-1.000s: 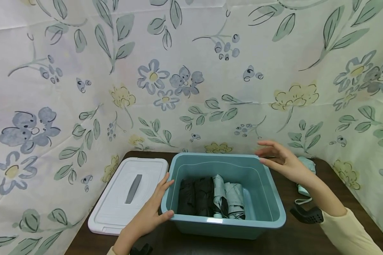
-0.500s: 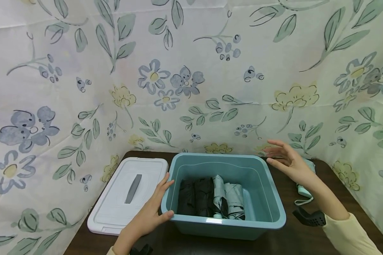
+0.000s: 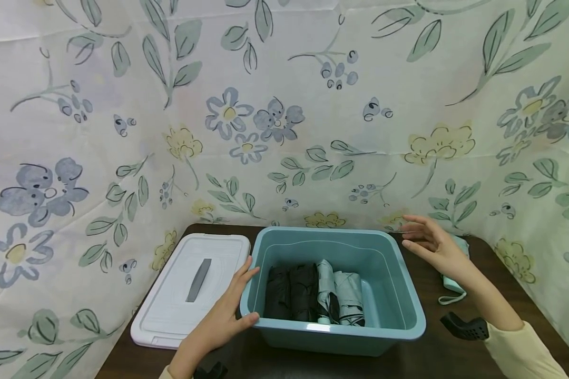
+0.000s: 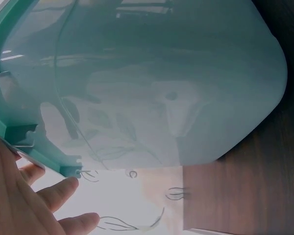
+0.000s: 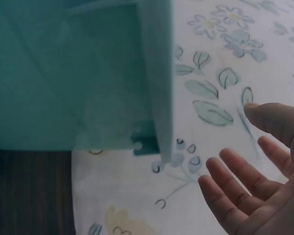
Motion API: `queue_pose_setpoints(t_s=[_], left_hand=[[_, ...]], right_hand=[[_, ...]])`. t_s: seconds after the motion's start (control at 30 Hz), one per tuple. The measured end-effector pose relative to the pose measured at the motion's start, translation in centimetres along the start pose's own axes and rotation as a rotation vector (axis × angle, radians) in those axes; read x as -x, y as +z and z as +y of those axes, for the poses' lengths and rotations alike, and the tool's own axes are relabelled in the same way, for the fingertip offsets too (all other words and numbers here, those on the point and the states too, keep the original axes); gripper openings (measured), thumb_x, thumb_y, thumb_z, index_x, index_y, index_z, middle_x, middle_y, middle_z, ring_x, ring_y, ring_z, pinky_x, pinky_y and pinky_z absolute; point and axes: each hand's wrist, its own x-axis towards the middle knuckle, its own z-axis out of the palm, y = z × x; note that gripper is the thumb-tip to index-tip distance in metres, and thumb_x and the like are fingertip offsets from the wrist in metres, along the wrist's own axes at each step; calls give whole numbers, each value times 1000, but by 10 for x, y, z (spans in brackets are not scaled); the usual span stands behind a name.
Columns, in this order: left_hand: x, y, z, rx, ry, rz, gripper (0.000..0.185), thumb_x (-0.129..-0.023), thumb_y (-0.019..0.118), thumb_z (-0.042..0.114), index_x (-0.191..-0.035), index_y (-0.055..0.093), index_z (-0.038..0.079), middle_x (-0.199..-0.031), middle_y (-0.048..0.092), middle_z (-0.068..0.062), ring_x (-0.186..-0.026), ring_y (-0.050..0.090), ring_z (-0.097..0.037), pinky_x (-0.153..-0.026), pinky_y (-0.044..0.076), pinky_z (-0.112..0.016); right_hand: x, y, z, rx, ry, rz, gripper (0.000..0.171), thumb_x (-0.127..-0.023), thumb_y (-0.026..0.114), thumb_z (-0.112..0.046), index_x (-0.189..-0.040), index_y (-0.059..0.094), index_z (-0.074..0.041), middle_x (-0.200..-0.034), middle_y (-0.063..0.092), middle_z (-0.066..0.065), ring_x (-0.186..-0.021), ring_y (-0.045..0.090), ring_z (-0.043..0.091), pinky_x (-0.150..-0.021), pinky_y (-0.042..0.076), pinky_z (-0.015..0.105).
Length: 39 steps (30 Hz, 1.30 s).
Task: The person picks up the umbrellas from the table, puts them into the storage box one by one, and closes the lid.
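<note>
A blue-green plastic storage bin [image 3: 322,343] stands at the middle of the table. In its left part lie two black folded umbrellas [image 3: 303,295] beside two light blue folded umbrellas [image 3: 347,295]. My left hand [image 3: 220,321] touches the bin's left rim, fingers spread and thumb near the front corner; the left wrist view has its fingertips by the rim's underside. Off the bin's right side, my right hand [image 3: 438,251] hovers with relaxed fingers and nothing in them. Another light blue folded umbrella [image 3: 450,284] with a wrist strap lies behind that forearm, partly hidden.
A white lid [image 3: 170,310] with a grey handle [image 3: 199,280] lies flat to the left of the bin. The dark wooden table [image 3: 422,363] ends at a flowered cloth [image 3: 322,179] that hangs behind and at both sides.
My right hand has drawn away from the bin's far right corner, moving right and slightly down. The left hand has stayed at the rim, and the bin and umbrellas stand as before.
</note>
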Motion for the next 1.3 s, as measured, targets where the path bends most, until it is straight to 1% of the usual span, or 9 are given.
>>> queue_pose_setpoints(t_s=[0.2,0.3,0.43,0.57,0.7,0.93,1.0,1.17,1.3], left_hand=[[0,0,1,8,4,1,80,-86,60,39,-149,15,20,-157,1,-4,-141,15,-31,-92,35,-64],[-1,0,2,7,5,1,80,-86,60,40,-149,15,20,-157,1,-4,-141,15,-30,-92,35,-65],[-1,-1,3,4,5,6,80,-86,60,40,-149,15,20,-157,0,-2,-141,15,-30,-92,34,-65],[0,-1,3,5,3,4,79,-87,60,40,-149,15,20,-157,1,-5,-141,15,-30,-92,35,-64],[0,0,3,10,-4,-1,79,-87,60,39,-149,15,21,-157,1,-6,-140,16,-32,-92,36,-64],[1,-1,5,11,-5,4,79,-86,60,37,-149,15,20,-157,-1,1,-140,17,-33,-91,37,-64],[1,-1,6,11,-4,5,79,-86,60,37,-149,15,20,-157,0,-1,-140,17,-33,-91,36,-64],[1,0,5,16,0,5,79,-86,60,37,-149,15,20,-157,1,-5,-140,17,-32,-91,36,-64],[1,0,5,20,-1,7,79,-86,60,36,-149,15,21,-157,1,-5,-140,17,-33,-91,36,-64]], right_hand=[[9,-2,10,42,-21,0,50,-91,56,-2,-137,38,-5,-117,53,-5,-100,55,1,-79,45,12],[14,-3,16,59,-19,-5,48,-90,57,-3,-135,39,-4,-117,52,-1,-99,55,1,-78,45,12],[19,-4,24,91,4,-9,46,-91,57,-5,-133,41,-3,-118,52,11,-98,54,0,-77,45,12],[25,-6,31,126,30,-10,45,-91,57,-7,-133,41,-2,-118,52,19,-97,53,-3,-76,45,13],[32,-8,39,167,68,-12,45,-92,57,-12,-133,41,-2,-119,52,19,-97,51,-5,-75,45,14],[41,-10,52,196,94,9,45,-91,59,-14,-132,42,-2,-118,53,17,-96,48,-12,-75,44,11],[44,-11,55,201,98,14,45,-91,59,-13,-132,43,-2,-117,53,19,-96,47,-14,-74,44,11],[51,-14,66,210,108,26,44,-90,60,-12,-131,44,-3,-117,53,18,-95,48,-13,-73,43,9],[56,-16,72,231,125,34,46,-90,60,-14,-131,44,-1,-118,53,18,-95,44,-17,-74,44,9]])
